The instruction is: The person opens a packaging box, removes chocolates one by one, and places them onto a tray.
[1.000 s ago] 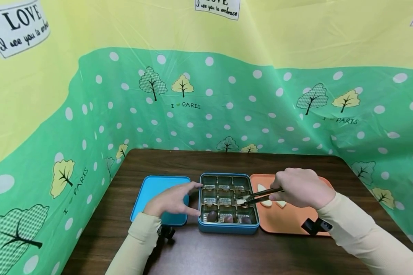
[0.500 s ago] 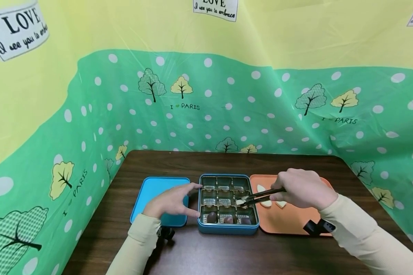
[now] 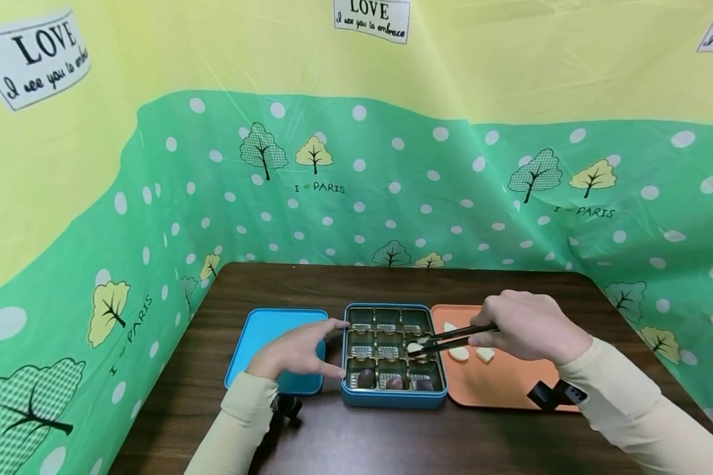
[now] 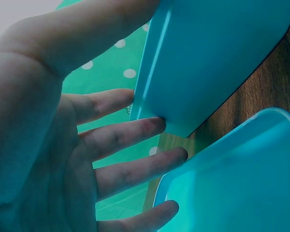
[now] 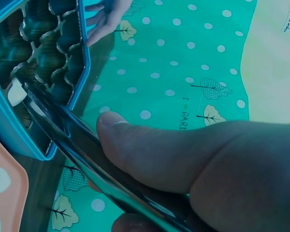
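The box and lid are blue, the tray orange, the tongs black. The cloth is yellow above, white-dotted green below; the table brown.

Open approach over dark brown wooden tabletop between cream-sleeved forearms, left flank of blue nine-compartment box blocked by left hand, right flank crossed by slender black tongs and right hand, back row reachable from above.

hands: 2 | tongs: 1 pair | blue box: 1 | compartments: 9 | dark pieces: 3 | white piece at tongs: 1 | white pieces on tray: 3 visible | orange tray: 1 | blue lid: 1
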`<state>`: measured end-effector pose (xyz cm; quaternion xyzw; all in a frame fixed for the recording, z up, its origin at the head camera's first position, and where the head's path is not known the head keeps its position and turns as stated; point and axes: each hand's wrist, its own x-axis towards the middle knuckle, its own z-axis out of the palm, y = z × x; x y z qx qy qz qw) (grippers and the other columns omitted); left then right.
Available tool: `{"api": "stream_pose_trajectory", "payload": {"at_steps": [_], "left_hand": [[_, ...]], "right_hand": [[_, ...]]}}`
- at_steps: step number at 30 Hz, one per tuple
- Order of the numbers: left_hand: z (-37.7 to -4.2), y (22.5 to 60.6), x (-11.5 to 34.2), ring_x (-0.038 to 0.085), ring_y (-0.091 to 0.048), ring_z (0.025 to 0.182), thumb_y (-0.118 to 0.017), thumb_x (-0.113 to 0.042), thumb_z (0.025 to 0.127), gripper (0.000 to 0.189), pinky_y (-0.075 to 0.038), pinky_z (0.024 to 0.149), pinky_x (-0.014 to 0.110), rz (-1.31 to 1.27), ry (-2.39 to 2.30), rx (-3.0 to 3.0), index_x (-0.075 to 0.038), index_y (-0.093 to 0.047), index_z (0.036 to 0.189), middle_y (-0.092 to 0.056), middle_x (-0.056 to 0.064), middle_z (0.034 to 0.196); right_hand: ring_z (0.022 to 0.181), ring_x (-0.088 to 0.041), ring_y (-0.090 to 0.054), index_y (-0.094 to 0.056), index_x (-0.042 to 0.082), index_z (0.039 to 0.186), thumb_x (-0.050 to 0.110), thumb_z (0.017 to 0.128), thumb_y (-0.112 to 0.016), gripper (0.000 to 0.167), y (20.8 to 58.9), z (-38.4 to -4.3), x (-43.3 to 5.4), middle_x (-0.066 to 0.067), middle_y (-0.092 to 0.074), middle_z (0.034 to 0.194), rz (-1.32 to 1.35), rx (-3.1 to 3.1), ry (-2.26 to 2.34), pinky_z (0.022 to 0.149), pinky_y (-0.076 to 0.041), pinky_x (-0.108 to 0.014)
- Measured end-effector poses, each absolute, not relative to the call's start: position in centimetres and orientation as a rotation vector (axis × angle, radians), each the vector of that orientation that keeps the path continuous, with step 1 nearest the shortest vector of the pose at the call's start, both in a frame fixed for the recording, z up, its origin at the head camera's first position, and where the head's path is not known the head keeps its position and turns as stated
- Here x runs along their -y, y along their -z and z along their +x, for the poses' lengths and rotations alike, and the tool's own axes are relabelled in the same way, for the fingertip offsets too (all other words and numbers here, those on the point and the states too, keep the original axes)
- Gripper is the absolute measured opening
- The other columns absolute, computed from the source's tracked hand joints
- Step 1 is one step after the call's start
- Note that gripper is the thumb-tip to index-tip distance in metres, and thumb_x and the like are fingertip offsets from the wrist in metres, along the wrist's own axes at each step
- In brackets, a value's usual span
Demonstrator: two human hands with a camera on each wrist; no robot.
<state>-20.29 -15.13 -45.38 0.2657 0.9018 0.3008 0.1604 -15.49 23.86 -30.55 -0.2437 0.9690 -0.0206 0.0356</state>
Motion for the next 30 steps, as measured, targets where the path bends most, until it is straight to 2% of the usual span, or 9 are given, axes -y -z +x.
{"api": "stream_pose_trajectory", "payload": {"at_steps": [8,11,15,20,30], "left_hand": [[-20.2,45.6,15.2,0.033,-0.053,0.139,-0.086,-0.053,0.084,0.097,-0.047,0.109,0.058,0.76,-0.863,-2.561,-0.02,-0.039,0.162,-0.047,0.005,0.161],[-20.2,45.5,15.2,0.033,-0.054,0.139,-0.086,-0.052,0.085,0.096,-0.047,0.109,0.058,0.762,-0.865,-2.563,-0.02,-0.04,0.162,-0.048,0.006,0.16],[-20.3,45.4,15.1,0.033,-0.054,0.138,-0.086,-0.053,0.084,0.096,-0.048,0.109,0.057,0.766,-0.864,-2.573,-0.02,-0.04,0.162,-0.049,0.006,0.16],[-20.4,45.4,15.2,0.033,-0.054,0.138,-0.086,-0.054,0.084,0.096,-0.047,0.109,0.058,0.769,-0.871,-2.571,-0.019,-0.04,0.162,-0.048,0.006,0.16],[-20.4,45.3,15.1,0.032,-0.053,0.139,-0.086,-0.054,0.084,0.096,-0.047,0.11,0.058,0.759,-0.871,-2.564,-0.021,-0.04,0.162,-0.048,0.006,0.16]], "right_hand": [[0.058,-0.004,-0.049,-0.08,0.039,0.082,0.043,0.088,-0.084,0.008,30.0,-15.2,-24.0,0.021,-0.064,0.073,-0.728,-2.99,0.071,0.047,-0.039,-0.031],[0.061,-0.003,-0.054,-0.083,0.035,0.087,0.043,0.087,-0.085,0.008,29.8,-15.2,-24.2,0.018,-0.071,0.08,-0.734,-3.007,0.079,0.047,-0.041,-0.031],[0.068,-0.002,-0.061,-0.086,0.029,0.097,0.044,0.087,-0.085,0.018,29.3,-15.2,-24.5,0.012,-0.078,0.092,-0.742,-3.027,0.088,0.048,-0.044,-0.031],[0.073,-0.003,-0.066,-0.086,0.028,0.103,0.045,0.089,-0.083,0.022,28.5,-15.2,-24.7,0.01,-0.08,0.097,-0.727,-3.04,0.094,0.048,-0.045,-0.031],[0.072,0.0,-0.062,-0.085,0.028,0.111,0.05,0.091,-0.079,0.031,27.9,-14.9,-26.3,0.01,-0.08,0.099,-0.657,-3.018,0.089,0.048,-0.042,-0.032]]}}
